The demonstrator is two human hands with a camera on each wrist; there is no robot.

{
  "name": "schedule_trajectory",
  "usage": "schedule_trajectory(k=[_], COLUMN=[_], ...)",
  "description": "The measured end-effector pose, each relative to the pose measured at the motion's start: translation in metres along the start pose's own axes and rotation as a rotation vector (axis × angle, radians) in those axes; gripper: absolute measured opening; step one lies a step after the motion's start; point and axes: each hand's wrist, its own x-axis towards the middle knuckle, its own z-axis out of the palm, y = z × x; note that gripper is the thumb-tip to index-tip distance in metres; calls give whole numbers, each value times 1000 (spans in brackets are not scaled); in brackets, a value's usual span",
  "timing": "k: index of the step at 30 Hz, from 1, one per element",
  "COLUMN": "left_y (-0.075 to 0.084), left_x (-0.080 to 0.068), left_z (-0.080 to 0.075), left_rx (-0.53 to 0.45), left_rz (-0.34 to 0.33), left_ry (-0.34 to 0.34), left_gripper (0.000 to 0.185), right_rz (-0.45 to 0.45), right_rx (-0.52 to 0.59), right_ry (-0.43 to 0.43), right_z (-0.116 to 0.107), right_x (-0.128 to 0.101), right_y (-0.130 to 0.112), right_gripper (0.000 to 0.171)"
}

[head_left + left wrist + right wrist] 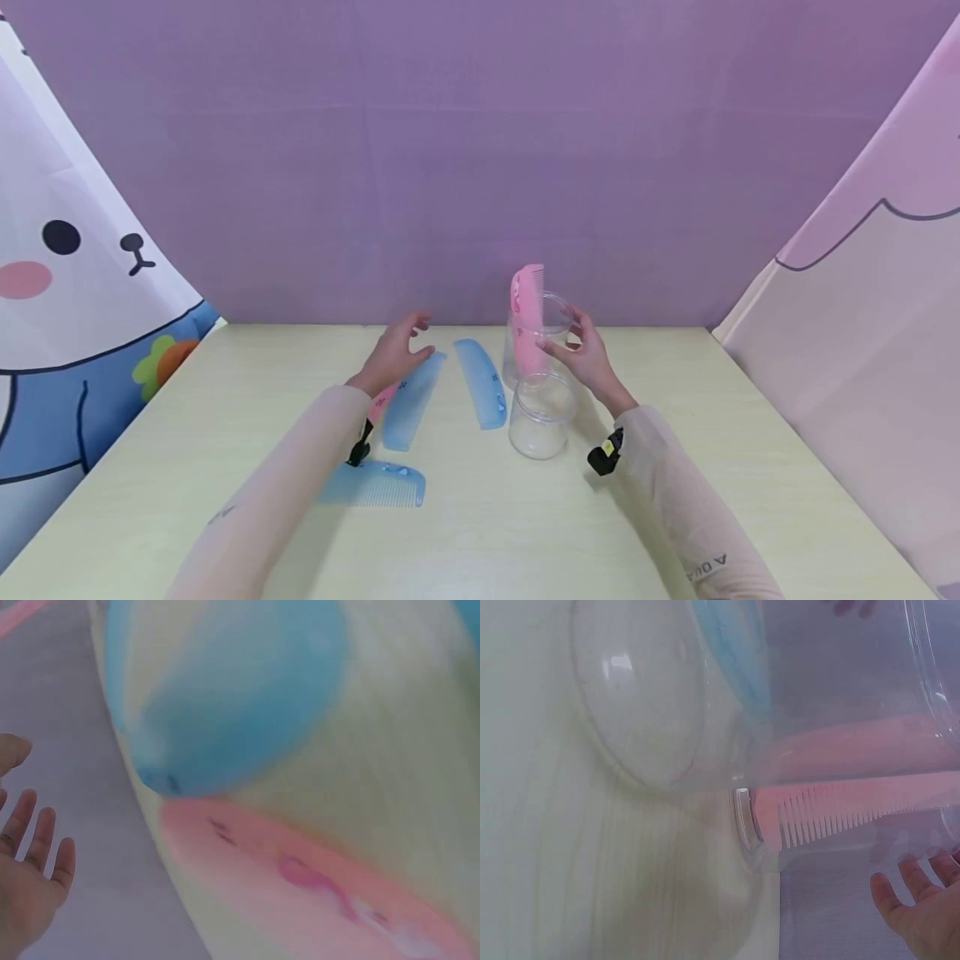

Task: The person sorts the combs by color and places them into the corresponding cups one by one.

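1. Pink comb (527,321) stands upright, teeth to the right, in the far clear jar (551,321), its top well above the rim. The right-wrist view shows the comb (855,799) through the jar wall.
2. Right hand (588,354) sits just beside that jar, fingers relaxed and spread; it looks to touch the jar side or the comb lightly, gripping nothing. The right-wrist view shows straight fingers (922,900).
3. Left hand (393,354) hovers over the tabletop (675,517) with fingers straight and apart, holding nothing, just above the top end of a blue comb (412,400). The left-wrist view confirms an empty palm (26,877).
4. A second pink comb (381,402) peeks out beneath the left wrist, mostly hidden.
5. Two more blue combs lie flat: one (480,382) between the hands, one (382,485) nearer, partly under the left forearm.
6. A second clear jar (542,414) stands in front of the first, nothing visible in it.
7. Judged step: one comb is in a jar, and the left hand is placed to pick up the next.
8. Next move calls for a pinch on the flat blue comb's edge, a lift, a turn to upright, and a clean entry through a jar mouth.
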Motion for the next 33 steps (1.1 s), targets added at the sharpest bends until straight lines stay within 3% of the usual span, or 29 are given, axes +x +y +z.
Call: schedule_trajectory(k=[9,15,33], left_y=[-20,-33,-38], left_x=[-20,-33,-41], left_z=[-11,-14,-11], left_rx=[109,160,226], left_rz=[-152,-202,-361], left_ry=[-41,-64,-137], left_gripper=[54,53,63], right_rz=[-1,1,26], right_rx=[-4,-14,-15], right_ry=[2,4,-5], right_z=[0,1,0], right_x=[0,0,0], right_y=[1,1,-1], right_gripper=[88,87,87])
